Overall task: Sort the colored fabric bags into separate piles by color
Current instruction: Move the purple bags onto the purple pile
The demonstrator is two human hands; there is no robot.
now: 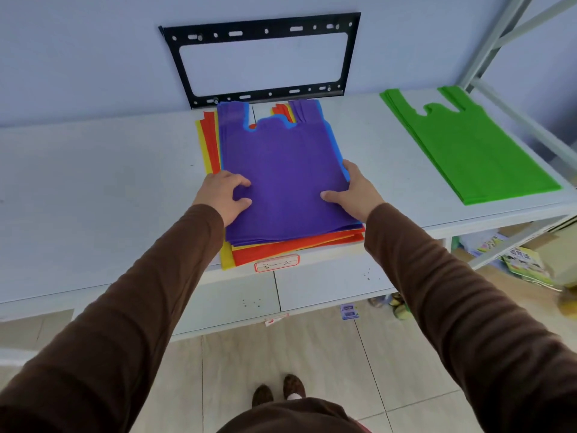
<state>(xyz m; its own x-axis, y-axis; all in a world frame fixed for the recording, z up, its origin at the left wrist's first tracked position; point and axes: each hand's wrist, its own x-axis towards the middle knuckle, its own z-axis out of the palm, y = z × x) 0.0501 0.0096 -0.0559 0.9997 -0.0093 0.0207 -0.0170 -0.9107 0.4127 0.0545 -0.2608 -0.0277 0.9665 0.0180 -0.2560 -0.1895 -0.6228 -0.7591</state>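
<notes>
A mixed stack of flat fabric bags lies mid-shelf, with purple bags on top. Under them show blue bag edges, then orange-red bags and yellow bags at the bottom. My left hand grips the purple bags at their left edge, fingers curled on top. My right hand holds their right edge, thumb on the purple cloth and fingers at the side. A separate pile of green bags lies flat at the right end of the shelf.
The white shelf runs along a pale wall, its left part bare. A black metal bracket frame leans against the wall behind the stack. A grey rack post rises at the right. Boxes and packets sit below right.
</notes>
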